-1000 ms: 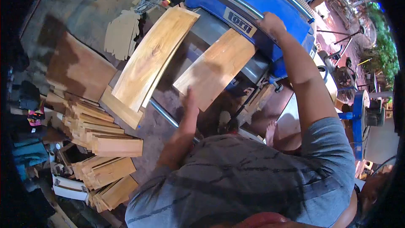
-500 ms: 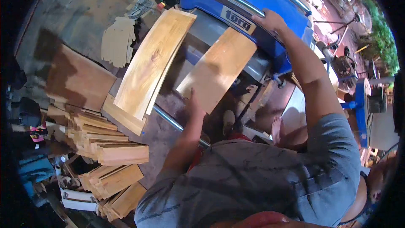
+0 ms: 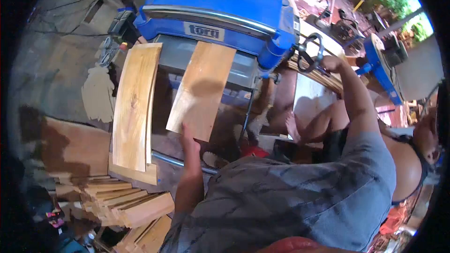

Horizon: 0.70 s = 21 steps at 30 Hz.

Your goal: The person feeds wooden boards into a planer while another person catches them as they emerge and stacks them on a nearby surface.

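Blue metal bodywork fronts the machine [image 3: 215, 2] as a person in a grey shirt [image 3: 286, 192] steadies a pale wooden board [image 3: 201, 89] before it with the left hand [image 3: 189, 143] and reaches to its right side with the right hand [image 3: 332, 63]. The board's far part lies on the machine's metal bed [image 3: 239, 65], while its near part juts out over the floor. That overhang likely explains the left hand's place: the thumb lies over the near end and the fingers, mostly hidden beneath, seem to bear it up, so that the board stays level and does not tip. The left grip is closed on that end, apparently lightly. The right grip is curled around the rim of the handwheel [image 3: 321, 49] on the machine's right side, presumably to turn or steady it while the other hand minds the wood; how firmly it is clenched cannot be told.

The board lies broad face up, its long axis running from the person toward the machine, with the far end slightly to the right of the near one. That far end points into the machine's front, just below the label [image 3: 204, 31]; whether it passes under the housing is unclear. Left of it, and apart, longer boards [image 3: 133, 105] run much the same way, their far ends by the machine's front. Stacked planks [image 3: 150, 206] lie farther out, nearer the person. A second person [image 3: 406, 171] is at the right.
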Each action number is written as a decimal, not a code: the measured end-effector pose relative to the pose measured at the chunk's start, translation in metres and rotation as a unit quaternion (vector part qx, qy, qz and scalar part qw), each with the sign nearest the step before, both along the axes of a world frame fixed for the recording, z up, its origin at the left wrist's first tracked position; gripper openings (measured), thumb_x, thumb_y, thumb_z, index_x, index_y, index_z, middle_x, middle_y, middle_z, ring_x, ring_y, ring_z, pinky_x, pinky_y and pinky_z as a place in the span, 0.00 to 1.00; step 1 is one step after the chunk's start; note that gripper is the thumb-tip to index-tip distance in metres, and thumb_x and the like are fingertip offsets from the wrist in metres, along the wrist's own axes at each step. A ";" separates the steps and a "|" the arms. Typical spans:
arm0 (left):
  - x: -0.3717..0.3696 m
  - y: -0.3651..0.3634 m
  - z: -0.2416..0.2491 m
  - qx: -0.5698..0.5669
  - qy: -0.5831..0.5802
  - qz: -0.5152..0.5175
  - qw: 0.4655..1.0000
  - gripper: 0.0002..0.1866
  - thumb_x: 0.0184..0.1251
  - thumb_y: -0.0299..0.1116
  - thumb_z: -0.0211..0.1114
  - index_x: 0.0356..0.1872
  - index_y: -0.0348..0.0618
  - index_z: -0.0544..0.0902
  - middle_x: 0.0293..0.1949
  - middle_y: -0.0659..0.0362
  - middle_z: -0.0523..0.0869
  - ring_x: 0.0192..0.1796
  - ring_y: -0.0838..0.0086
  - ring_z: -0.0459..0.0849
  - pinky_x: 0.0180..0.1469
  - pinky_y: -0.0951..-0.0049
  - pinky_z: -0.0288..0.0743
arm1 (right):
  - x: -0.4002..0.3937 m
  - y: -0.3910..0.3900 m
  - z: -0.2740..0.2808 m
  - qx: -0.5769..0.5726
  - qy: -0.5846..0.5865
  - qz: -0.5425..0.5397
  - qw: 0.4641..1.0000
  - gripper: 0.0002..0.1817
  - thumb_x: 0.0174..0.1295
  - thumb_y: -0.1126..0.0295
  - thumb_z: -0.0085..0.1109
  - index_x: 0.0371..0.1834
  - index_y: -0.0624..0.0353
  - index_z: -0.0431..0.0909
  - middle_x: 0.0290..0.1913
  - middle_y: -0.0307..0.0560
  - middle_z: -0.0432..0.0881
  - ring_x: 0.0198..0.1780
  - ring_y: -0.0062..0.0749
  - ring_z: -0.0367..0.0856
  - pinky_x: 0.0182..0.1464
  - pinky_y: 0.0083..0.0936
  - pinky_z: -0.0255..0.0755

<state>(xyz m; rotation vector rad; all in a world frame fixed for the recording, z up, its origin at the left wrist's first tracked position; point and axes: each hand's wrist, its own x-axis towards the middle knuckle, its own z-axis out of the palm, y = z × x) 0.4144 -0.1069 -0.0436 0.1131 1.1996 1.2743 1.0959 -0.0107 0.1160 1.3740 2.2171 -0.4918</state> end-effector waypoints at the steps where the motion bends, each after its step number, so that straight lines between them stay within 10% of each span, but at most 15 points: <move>1: -0.002 0.000 -0.009 0.000 0.008 0.014 1.000 0.28 0.71 0.43 0.60 0.63 0.34 0.67 0.58 0.50 0.77 0.55 0.61 0.80 0.57 0.60 0.76 | -0.098 -0.019 0.066 -0.061 0.183 -0.282 0.940 0.17 0.54 0.66 0.59 0.46 0.62 0.77 0.39 0.47 0.83 0.41 0.39 0.82 0.43 0.36 0.76; 3: -0.010 0.001 -0.053 0.049 -0.023 0.026 0.998 0.29 0.71 0.44 0.60 0.64 0.34 0.67 0.59 0.51 0.76 0.57 0.61 0.79 0.58 0.61 0.75 | -0.078 -0.017 0.031 -0.252 0.362 -0.481 0.758 0.13 0.62 0.68 0.51 0.39 0.67 0.80 0.33 0.55 0.85 0.29 0.35 0.85 0.30 0.32 0.81; 6: 0.000 0.002 -0.017 0.058 0.048 0.041 0.996 0.27 0.71 0.40 0.60 0.65 0.36 0.66 0.60 0.53 0.76 0.59 0.63 0.77 0.59 0.60 0.73 | -0.066 -0.020 0.016 -0.267 0.356 -0.536 0.717 0.17 0.66 0.62 0.50 0.28 0.66 0.79 0.23 0.52 0.82 0.24 0.38 0.83 0.30 0.31 0.82; 7: 0.009 0.003 0.006 0.034 0.085 0.057 0.994 0.26 0.71 0.38 0.60 0.65 0.36 0.66 0.60 0.53 0.75 0.59 0.63 0.77 0.59 0.60 0.73 | -0.033 -0.028 -0.015 -0.244 0.356 -0.373 0.821 0.18 0.66 0.58 0.50 0.26 0.62 0.77 0.18 0.47 0.77 0.18 0.34 0.78 0.26 0.29 0.80; 8: 0.008 0.004 0.003 0.031 0.088 0.059 0.994 0.24 0.71 0.35 0.60 0.64 0.37 0.67 0.59 0.52 0.76 0.58 0.64 0.77 0.60 0.60 0.72 | -0.076 -0.036 0.019 -0.211 0.342 -0.562 0.723 0.19 0.66 0.56 0.50 0.23 0.59 0.74 0.15 0.44 0.73 0.14 0.28 0.73 0.21 0.27 0.78; 11: 0.010 0.006 -0.009 0.037 0.109 0.079 0.990 0.23 0.72 0.35 0.59 0.64 0.36 0.67 0.59 0.52 0.76 0.58 0.64 0.77 0.60 0.61 0.72 | -0.082 -0.043 -0.023 0.004 0.222 -0.537 0.814 0.25 0.70 0.50 0.42 0.29 0.61 0.75 0.14 0.48 0.73 0.15 0.36 0.74 0.21 0.32 0.74; 12: 0.007 0.003 -0.010 0.035 0.115 0.081 0.989 0.23 0.72 0.35 0.59 0.64 0.36 0.67 0.59 0.52 0.76 0.58 0.64 0.77 0.60 0.61 0.72 | -0.031 -0.041 -0.119 0.226 0.188 -0.358 0.886 0.26 0.72 0.51 0.39 0.33 0.66 0.76 0.20 0.53 0.77 0.22 0.50 0.77 0.32 0.41 0.76; 15: 0.018 0.005 -0.012 0.066 0.086 0.110 0.988 0.24 0.72 0.36 0.59 0.64 0.36 0.67 0.59 0.51 0.76 0.59 0.63 0.77 0.61 0.61 0.71 | 0.055 0.040 -0.208 0.428 0.164 -0.336 0.823 0.26 0.73 0.54 0.40 0.32 0.67 0.78 0.24 0.57 0.79 0.30 0.45 0.79 0.37 0.40 0.70; 17: 0.011 0.006 0.002 0.046 0.000 0.048 0.998 0.25 0.72 0.37 0.58 0.65 0.36 0.66 0.60 0.51 0.76 0.60 0.61 0.76 0.63 0.60 0.71 | 0.054 0.069 -0.119 0.395 0.306 -0.426 0.754 0.28 0.73 0.54 0.38 0.30 0.67 0.78 0.24 0.60 0.79 0.30 0.45 0.79 0.40 0.40 0.71; 21: 0.005 0.006 -0.025 0.064 -0.025 0.076 0.995 0.27 0.72 0.38 0.59 0.67 0.37 0.64 0.63 0.51 0.73 0.62 0.60 0.75 0.63 0.58 0.71 | 0.015 0.053 0.031 0.228 0.105 -0.374 0.893 0.23 0.71 0.56 0.38 0.38 0.65 0.78 0.24 0.60 0.79 0.31 0.53 0.80 0.39 0.47 0.72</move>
